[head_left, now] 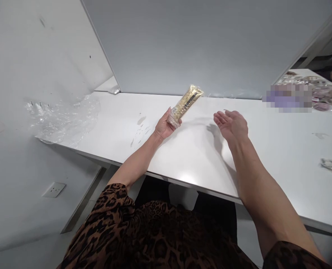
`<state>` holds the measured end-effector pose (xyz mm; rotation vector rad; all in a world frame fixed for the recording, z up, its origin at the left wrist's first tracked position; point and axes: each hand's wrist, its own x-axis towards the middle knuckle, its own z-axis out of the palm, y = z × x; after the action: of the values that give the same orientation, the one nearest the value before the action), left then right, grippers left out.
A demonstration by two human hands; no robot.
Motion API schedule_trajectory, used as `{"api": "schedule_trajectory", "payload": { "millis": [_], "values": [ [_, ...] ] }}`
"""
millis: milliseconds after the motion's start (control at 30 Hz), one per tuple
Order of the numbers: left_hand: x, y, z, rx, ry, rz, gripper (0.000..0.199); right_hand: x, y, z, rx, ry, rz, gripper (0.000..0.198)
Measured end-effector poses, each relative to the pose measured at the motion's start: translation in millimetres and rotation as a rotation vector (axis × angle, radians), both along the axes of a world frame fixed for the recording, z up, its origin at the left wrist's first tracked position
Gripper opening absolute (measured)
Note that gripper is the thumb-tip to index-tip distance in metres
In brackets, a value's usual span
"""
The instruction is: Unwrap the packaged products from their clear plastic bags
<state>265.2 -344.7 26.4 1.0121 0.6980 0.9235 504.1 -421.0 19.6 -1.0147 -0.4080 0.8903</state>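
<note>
Leopard-print fabric is being seen nearest the lens, cut off by the lower edge. At far left, crumpled clear plastic film is being left on the corner of the white table. A gold packet in clear wrap is being gripped at its near end by the left hand, fingers curled, so it is being kept tilted above the table. Nothing is being held by the right hand, spread open beside it. Bagged items at far right are being partly blurred out.
</note>
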Motion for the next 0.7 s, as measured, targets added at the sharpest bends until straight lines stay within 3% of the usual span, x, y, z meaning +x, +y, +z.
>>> {"api": "schedule_trajectory", "payload": {
  "millis": [100, 233, 400, 533, 600, 700],
  "values": [
    [3, -5, -3.5, 0.161, 0.035, 0.020, 0.043, -23, -6, 6, -0.074, -0.037, 0.182, 0.041],
    [8, -17, -13.1, 0.456, 0.147, -0.054, 0.051, -52, -16, 15, 0.029, -0.111, 0.470, 0.062],
    [10, -25, -20.4, 0.705, 0.315, -0.095, 0.077, -53, -10, 5, 0.021, -0.062, 0.303, 0.062],
    [8, -25, -19.6, 1.034, 0.506, -0.116, 0.106, -38, -1, -8, 0.065, 0.039, 0.179, 0.054],
    [6, -26, -18.0, 1.125, 0.609, -0.114, 0.092, -36, 0, -10, 0.068, 0.019, 0.182, 0.051],
    [4, -28, -14.9, 1.120, 0.587, -0.024, 0.051, -40, -2, -8, 0.060, 0.005, 0.232, 0.054]
  ]
}}
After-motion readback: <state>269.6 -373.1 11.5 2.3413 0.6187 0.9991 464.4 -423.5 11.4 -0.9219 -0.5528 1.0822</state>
